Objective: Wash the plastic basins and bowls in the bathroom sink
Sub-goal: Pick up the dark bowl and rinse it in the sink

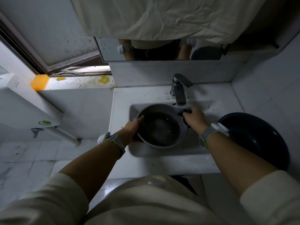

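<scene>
While left hand point(132, 127) grips bowl point(160, 127) (w/ water), right hand point(194, 118) clutches cloth point(185, 112).

Left hand point(132, 128): palm and fingers hidden behind grey basin point(162, 127) rim. Dark cloth point(185, 112) mostly covered by right hand point(194, 118). Right of basin, dark bowl point(258, 140) partly hidden by right wrist.

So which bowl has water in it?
The grey basin in the sink, gripped by the left hand, holds water. The dark blue basin on the counter to the right looks empty.
</scene>
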`<state>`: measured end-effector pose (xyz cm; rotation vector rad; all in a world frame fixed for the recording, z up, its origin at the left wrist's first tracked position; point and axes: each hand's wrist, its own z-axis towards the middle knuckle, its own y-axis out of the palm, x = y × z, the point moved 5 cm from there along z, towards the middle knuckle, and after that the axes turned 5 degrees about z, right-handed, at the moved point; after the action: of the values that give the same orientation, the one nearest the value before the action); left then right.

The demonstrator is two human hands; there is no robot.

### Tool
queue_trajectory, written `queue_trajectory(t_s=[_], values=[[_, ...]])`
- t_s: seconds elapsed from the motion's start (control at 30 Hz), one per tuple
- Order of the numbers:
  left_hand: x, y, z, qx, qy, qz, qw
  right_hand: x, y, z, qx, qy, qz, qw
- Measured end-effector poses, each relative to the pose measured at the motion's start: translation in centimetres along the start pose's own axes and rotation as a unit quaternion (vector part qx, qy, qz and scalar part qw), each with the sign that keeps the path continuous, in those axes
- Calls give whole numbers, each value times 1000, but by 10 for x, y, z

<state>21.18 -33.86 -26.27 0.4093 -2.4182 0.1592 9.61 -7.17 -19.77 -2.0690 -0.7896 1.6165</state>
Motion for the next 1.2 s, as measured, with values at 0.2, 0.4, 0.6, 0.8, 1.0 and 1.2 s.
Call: queue_trajectory(t_s=[0.2,0.4,0.6,0.8,1.0,1.2], values=[[-1,3,-4,4,19,-102,995,-11,-7,-5,64,-38,22,997],[1,-7,-4,37,66,-84,994,-14,-6,-17,91,-58,-5,994],[10,-20,-3,146,140,70,977,-8,-2,-22,79,-47,-26,995],[18,-16,-8,172,86,111,975,-6,6,-22,62,-21,-43,997],[7,-5,-9,122,60,8,991,-3,7,-24,71,-15,-31,997],[7,-8,-6,120,48,-99,987,-4,-2,-26,93,-30,-24,995]])
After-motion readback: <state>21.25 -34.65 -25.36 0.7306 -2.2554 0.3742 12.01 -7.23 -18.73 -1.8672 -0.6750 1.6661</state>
